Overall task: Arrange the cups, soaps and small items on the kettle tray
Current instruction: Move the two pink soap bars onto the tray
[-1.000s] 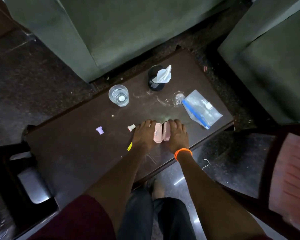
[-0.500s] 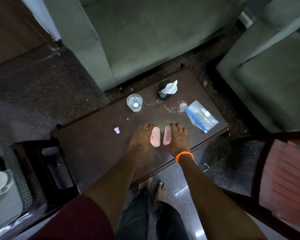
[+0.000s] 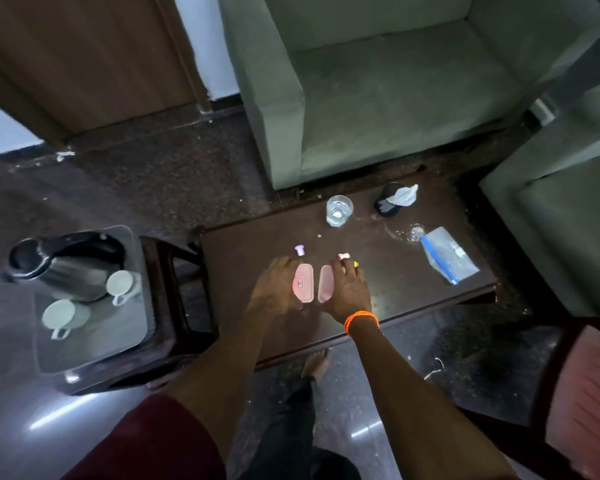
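Two pink soaps lie side by side on the dark low table (image 3: 413, 306). My left hand (image 3: 276, 291) grips the left soap (image 3: 303, 284) between fingers and thumb. My right hand (image 3: 349, 289), with an orange wristband, grips the right soap (image 3: 325, 283). A small purple item (image 3: 300, 251) sits just beyond my left fingers. A white item (image 3: 343, 256) and a yellow one (image 3: 355, 263) lie at my right fingertips. To the left, the kettle tray (image 3: 118, 341) on a stool carries a steel kettle (image 3: 59, 268) and two white cups (image 3: 120, 284) (image 3: 61, 315).
A drinking glass (image 3: 339, 210), a black cup stuffed with tissue (image 3: 390, 202), a small clear lid (image 3: 416, 233) and a plastic zip bag (image 3: 447, 256) stand on the table's far and right parts. Green armchairs (image 3: 395, 98) border the table, and a red chair (image 3: 589, 393) stands at the right.
Both hands have slid left along the table with the soaps, from right of the white item to near the purple item. The view has lifted, bringing the kettle tray into sight.
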